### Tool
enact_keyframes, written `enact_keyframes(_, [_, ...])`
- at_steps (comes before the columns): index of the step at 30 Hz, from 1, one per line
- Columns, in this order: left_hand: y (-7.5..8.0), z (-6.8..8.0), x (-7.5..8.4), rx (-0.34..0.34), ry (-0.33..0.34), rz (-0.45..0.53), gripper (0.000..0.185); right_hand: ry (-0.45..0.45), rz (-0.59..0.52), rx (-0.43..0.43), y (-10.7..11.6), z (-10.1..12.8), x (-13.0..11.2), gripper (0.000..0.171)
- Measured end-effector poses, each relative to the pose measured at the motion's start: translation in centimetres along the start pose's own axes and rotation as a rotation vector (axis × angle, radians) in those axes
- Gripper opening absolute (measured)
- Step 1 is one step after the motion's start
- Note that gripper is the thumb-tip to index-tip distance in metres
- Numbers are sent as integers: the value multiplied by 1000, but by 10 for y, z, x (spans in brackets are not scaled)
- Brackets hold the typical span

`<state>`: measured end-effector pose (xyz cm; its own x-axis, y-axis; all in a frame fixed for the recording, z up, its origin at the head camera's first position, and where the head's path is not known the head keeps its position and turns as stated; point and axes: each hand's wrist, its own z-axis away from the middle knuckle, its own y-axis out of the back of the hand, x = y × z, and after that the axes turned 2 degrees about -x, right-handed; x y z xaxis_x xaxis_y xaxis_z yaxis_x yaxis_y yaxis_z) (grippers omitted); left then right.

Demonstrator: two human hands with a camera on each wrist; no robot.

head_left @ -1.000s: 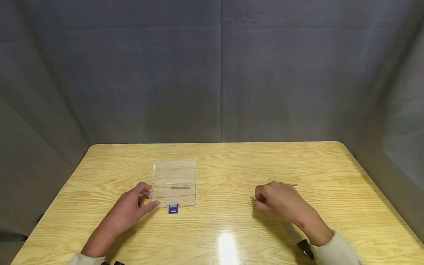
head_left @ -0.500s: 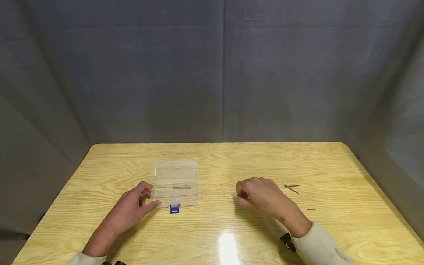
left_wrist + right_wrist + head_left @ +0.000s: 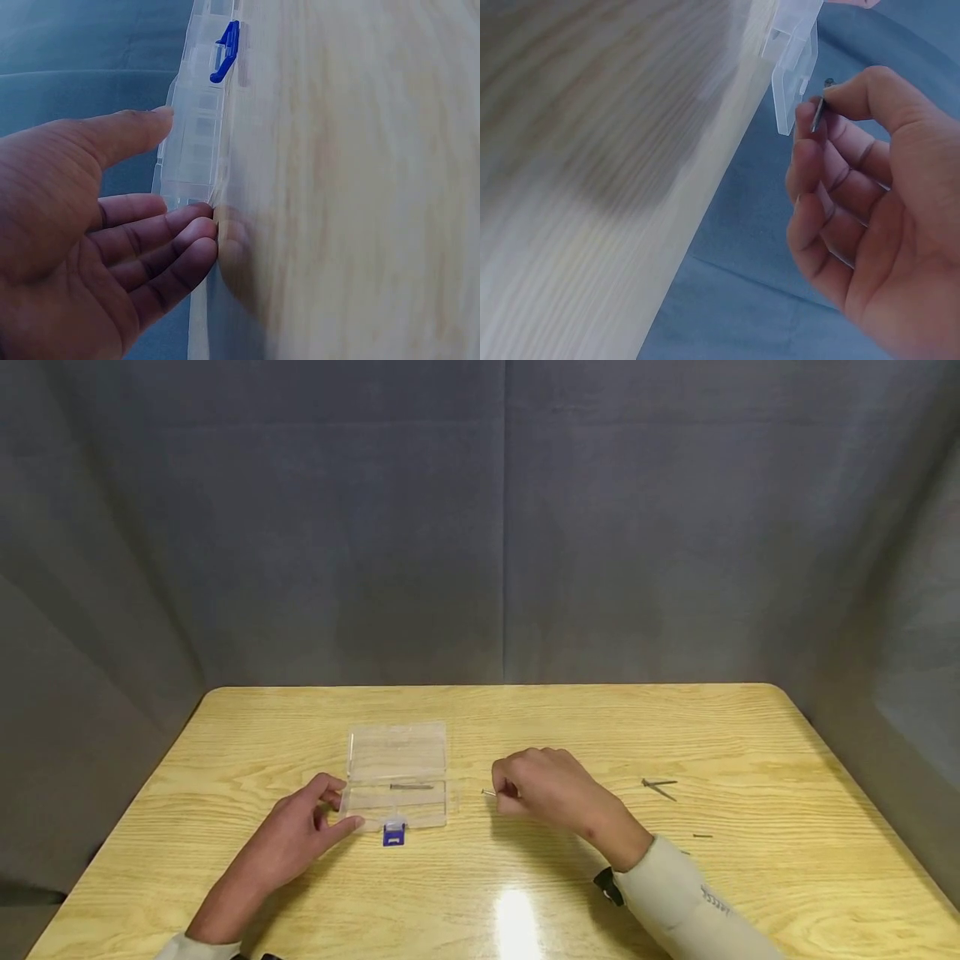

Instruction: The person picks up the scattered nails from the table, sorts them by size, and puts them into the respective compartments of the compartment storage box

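Observation:
A clear plastic box [image 3: 397, 752] lies with its lid folded back on the table, its blue latch [image 3: 393, 835] facing the front. Inside the near half is a nail [image 3: 412, 787]. My left hand [image 3: 291, 837] rests at the box's left end, thumb by the front corner and relaxed fingers touching the side, as the left wrist view shows too. Right of the box, my right hand [image 3: 551, 789] pinches a nail [image 3: 818, 115] between thumb and index finger, above the table. Its head points toward the box; the fingers hide part of its shank.
Two crossed nails [image 3: 660, 787] lie on the wooden table [image 3: 570, 718] to the right. A smaller nail [image 3: 702, 836] lies nearer the front, and another bit of metal [image 3: 685, 852] shows by the right sleeve [image 3: 675, 893]. Grey curtains [image 3: 352, 543] surround the table.
My right hand has moved left toward the box with the nail, uncovering the crossed nails and the smaller one. The left hand has stayed at the box's end.

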<state>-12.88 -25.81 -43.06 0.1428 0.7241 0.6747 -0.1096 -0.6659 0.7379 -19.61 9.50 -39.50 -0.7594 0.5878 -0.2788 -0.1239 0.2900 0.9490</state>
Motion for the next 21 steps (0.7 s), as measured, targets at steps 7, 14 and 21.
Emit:
enact_keyframes(7, [-1,0,-1,-12,8,8,44,8,-5,-9,-3,-19,-2,26])
enact_keyframes(14, [0,-1,-1,3,-16,12,43,10,-12,-15,-6,-32,-5,21])
enact_keyframes(21, [0,0,-2,-6,-12,8,44,4,-11,-20,-9,-45,-9,20])
